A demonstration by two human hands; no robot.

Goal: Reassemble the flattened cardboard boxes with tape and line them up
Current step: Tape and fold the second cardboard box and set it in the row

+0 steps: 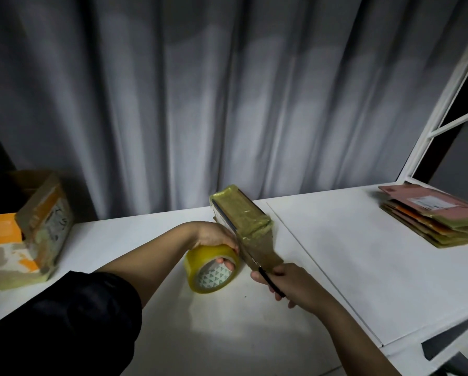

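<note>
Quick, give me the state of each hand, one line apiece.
Left hand: closed on the roll of tape, fingers through its core.
Right hand: closed on a thin dark tool, likely scissors, at the tape strip by the small box.

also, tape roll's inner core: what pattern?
White with small green triangles, inside the yellowish tape roll that the left hand holds; head view.

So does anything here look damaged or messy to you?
Yes. The assembled boxes at the table's left edge look worn, with torn, patchy surfaces and layers of old tape. The small box being taped in the middle is also heavily wrapped in yellowed tape. Nothing looks spilled.
</note>
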